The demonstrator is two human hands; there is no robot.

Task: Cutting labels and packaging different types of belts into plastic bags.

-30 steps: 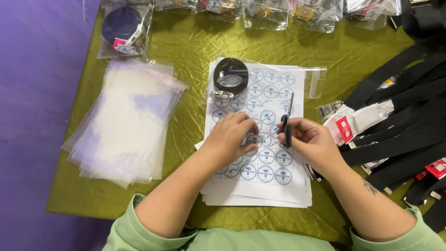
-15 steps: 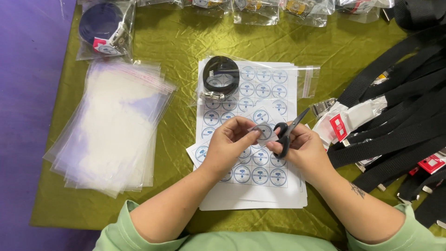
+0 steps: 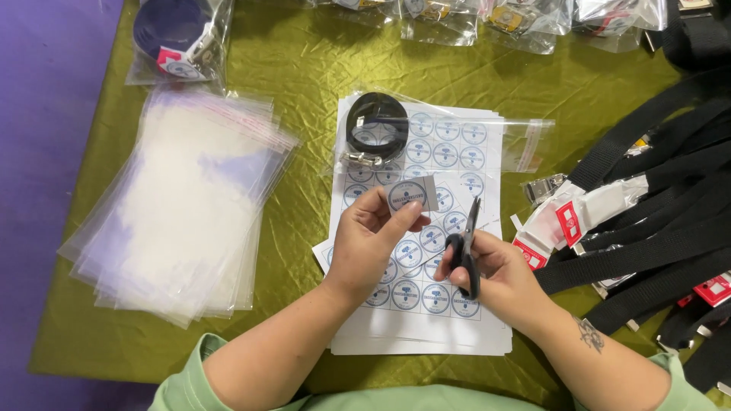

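Observation:
My left hand [image 3: 375,245] pinches a small cut-out paper label [image 3: 412,195] with a round blue print, raised just above the label sheets. My right hand [image 3: 496,275] grips black scissors [image 3: 466,250], blades pointing up and nearly closed, beside the label. Both hands hover over a stack of white sheets [image 3: 426,251] printed with rows of round blue labels. A coiled black belt [image 3: 376,128] with a metal buckle lies in a clear bag at the sheets' top left.
A pile of empty clear plastic bags [image 3: 181,199] lies at the left on the olive-green cloth [image 3: 289,68]. Several black belts with red-and-white tags [image 3: 647,205] crowd the right side. Bagged belts [image 3: 177,36] line the far edge. A purple surface [image 3: 38,152] borders the left.
My left hand has lifted a cut label off the sheet, where before both hands were low, cutting. The scissors have drawn back from the sheet toward the right.

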